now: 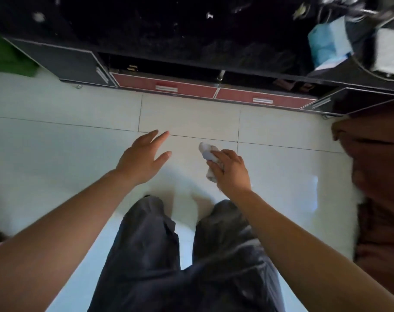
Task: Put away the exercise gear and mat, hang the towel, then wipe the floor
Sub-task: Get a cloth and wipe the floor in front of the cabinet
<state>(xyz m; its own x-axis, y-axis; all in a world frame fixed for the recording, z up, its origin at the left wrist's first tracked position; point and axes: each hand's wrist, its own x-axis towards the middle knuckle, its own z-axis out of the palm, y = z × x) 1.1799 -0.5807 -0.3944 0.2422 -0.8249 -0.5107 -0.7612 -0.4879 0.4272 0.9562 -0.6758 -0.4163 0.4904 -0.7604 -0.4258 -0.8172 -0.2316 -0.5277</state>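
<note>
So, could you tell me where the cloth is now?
Head view, just right of centre: the cloth is bunched in the right hand, above the tiled floor near the red drawers.

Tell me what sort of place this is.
Likely a room in a home, perhaps a living room: a pale tiled floor, a low black cabinet with red drawers, and brown soft furnishing at the right. The right hand grips a cloth.

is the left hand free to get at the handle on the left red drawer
Probably yes: the left hand is open and empty, and only bare floor shows between it and the handle, though reaching likely needs a bend down.
</note>
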